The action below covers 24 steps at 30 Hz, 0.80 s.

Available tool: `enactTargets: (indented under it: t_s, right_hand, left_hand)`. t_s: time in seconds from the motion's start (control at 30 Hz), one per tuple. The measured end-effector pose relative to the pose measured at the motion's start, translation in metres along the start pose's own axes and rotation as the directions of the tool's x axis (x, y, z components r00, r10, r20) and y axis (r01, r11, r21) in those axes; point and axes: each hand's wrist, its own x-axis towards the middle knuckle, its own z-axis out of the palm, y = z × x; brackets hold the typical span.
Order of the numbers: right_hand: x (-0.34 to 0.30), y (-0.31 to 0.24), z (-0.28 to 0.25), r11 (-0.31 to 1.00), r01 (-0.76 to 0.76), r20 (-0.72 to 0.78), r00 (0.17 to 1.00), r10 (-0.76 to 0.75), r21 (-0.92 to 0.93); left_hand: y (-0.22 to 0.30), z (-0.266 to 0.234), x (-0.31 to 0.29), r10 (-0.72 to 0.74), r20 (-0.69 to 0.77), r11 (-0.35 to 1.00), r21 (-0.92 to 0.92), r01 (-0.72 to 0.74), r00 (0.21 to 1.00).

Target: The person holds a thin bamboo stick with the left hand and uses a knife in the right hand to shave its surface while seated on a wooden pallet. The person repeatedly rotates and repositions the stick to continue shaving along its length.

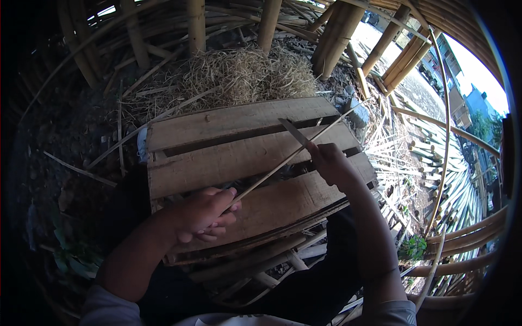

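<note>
My left hand (204,213) pinches the near end of a long thin bamboo strip (283,164) that runs up and to the right across a wooden pallet (217,163). My right hand (333,163) grips a knife (293,131) whose flat blade points up and to the left and lies against the strip near its middle. Both hands hover just above the pallet's boards, the left near its front edge and the right near its right side.
A heap of dry straw-like shavings (244,73) lies behind the pallet. Upright bamboo poles (337,32) stand at the back. Many split bamboo strips (429,157) lie on the ground to the right. Dark soil (65,136) is on the left.
</note>
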Motion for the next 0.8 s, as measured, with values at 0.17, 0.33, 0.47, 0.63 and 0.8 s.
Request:
enactTargets:
  t_s: [0.17,0.33,0.47,0.63,0.8]
  right_hand:
    - [0.007,0.008,-0.011,0.996,-0.083,-0.106,0.991,0.080,-0.020]
    - [0.001,0.010,-0.005,1.000,-0.023,-0.113,0.993,0.021,-0.018]
    - [-0.018,0.006,0.024,0.979,0.186,-0.220,0.954,-0.201,-0.087]
    - [-0.003,0.010,0.007,0.999,0.025,-0.236,0.971,-0.031,-0.027]
    - [-0.006,0.027,0.017,0.994,0.078,-0.314,0.944,-0.098,-0.074]
  left_hand:
    - [0.005,0.006,-0.002,-0.014,0.011,0.999,-0.047,0.015,1.000]
    - [0.001,0.001,0.002,-0.005,0.029,0.999,-0.042,0.006,1.000]
    - [0.006,0.008,0.000,-0.037,0.071,0.989,-0.140,0.047,0.997]
    - [-0.001,0.002,0.008,-0.059,0.155,0.963,-0.250,0.097,0.986]
    - [0.005,0.008,-0.002,-0.080,0.151,0.976,-0.187,0.107,0.985]
